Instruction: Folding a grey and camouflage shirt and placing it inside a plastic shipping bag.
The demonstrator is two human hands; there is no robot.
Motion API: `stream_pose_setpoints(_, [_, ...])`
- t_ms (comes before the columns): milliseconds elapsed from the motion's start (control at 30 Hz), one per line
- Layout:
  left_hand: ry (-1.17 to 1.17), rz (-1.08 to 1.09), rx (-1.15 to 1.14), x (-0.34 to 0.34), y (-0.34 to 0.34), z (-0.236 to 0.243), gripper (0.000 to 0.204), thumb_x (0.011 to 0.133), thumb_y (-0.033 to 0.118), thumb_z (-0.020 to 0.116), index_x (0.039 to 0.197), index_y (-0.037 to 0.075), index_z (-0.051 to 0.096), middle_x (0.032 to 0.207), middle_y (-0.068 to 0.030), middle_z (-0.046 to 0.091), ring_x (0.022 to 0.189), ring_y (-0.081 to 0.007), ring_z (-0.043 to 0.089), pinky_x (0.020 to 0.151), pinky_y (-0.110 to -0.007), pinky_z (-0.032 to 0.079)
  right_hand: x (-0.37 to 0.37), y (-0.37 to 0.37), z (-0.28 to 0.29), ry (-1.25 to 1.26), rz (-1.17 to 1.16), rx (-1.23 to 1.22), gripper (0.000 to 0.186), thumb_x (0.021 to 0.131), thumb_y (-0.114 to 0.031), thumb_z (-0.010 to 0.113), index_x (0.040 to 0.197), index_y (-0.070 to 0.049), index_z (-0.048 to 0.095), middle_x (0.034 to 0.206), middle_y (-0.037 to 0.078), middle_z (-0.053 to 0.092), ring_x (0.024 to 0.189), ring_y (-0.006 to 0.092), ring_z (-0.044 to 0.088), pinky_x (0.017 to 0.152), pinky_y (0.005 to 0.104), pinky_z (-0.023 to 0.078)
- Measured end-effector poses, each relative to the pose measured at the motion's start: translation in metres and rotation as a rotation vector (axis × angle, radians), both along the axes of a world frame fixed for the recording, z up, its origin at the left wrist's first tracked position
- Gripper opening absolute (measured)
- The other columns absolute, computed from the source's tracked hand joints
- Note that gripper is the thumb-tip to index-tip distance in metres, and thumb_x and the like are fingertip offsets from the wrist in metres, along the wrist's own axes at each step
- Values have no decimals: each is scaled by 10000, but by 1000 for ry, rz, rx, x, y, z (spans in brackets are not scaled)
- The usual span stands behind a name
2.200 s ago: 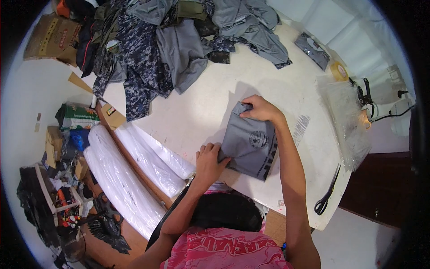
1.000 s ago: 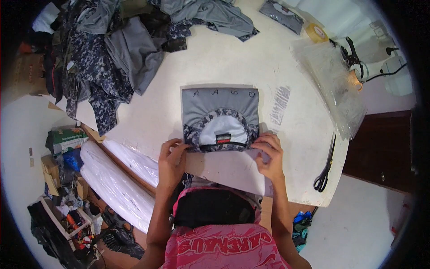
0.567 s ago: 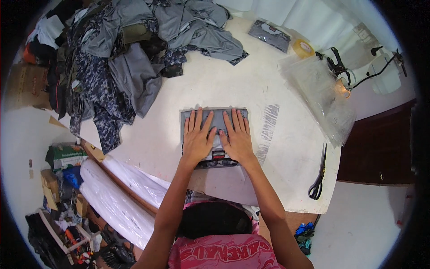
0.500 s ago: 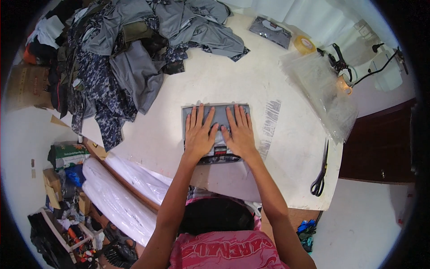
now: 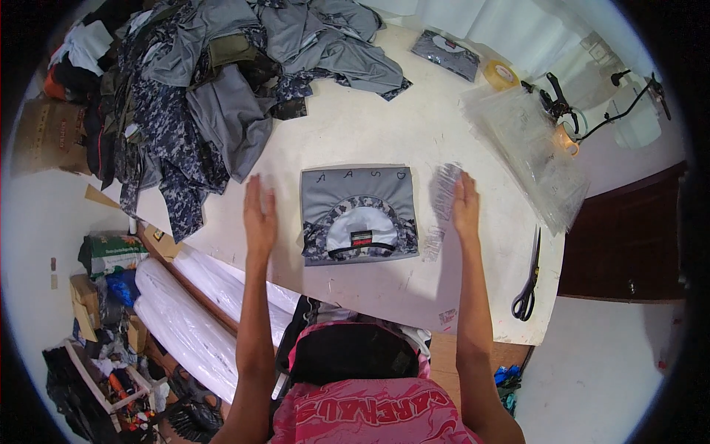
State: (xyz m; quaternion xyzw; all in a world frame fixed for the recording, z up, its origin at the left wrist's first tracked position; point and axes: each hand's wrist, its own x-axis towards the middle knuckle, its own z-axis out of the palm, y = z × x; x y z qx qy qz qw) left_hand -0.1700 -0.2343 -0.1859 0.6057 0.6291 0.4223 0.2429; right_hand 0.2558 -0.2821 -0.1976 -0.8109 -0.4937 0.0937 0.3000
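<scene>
A folded grey shirt (image 5: 359,181) with a camouflage-patterned collar area lies flat on the white table (image 5: 355,137). Its neck opening faces up and shows a pale lining with a dark and red label. My left hand (image 5: 259,214) is raised to the left of the shirt, fingers stretched out and nothing held. On the other side my right hand (image 5: 465,206) is held edge-on, its fingers straight, also without anything in it. Neither hand touches the shirt.
A heap of grey and camouflage garments (image 5: 229,111) covers the far left. At the far right are a packed garment (image 5: 446,55), a tape roll (image 5: 501,75) and clear plastic bags (image 5: 518,140). Black scissors (image 5: 527,285) lie near the right edge. Plastic-wrapped rolls (image 5: 185,325) stand below left.
Both hands have lifted off the folded shirt and moved apart, left hand to the left, right hand to the right. The whole shirt front now shows.
</scene>
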Motion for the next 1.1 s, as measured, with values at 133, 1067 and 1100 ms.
stream_pose_setpoints(133, [318,-365,204,63,-13,22,450,998,275,514,1391,57,522,1508,-223,398,1424,-394,332,1160,-521,252,-101,10,41,-89,435,147,501,1013,-326,483,1408,-18,496,1505,239,402,1417,418,333,1162,545,227])
stream_pose_setpoints(1067, [213,-579,60,82,-17,9,531,906,156,643,1402,21,508,1531,-196,393,1450,-379,301,1181,-450,238,212,-29,46,-534,-242,36,404,834,-95,640,1237,-111,658,1259,145,649,1239,313,566,1097,479,366])
stream_pose_setpoints(1100, [212,-583,62,81,-16,9,533,904,161,648,1399,20,511,1529,-199,394,1448,-381,305,1178,-451,241,213,-29,51,-492,-241,4,338,832,-107,650,1167,-105,694,1187,142,678,1160,318,608,1043,453,416])
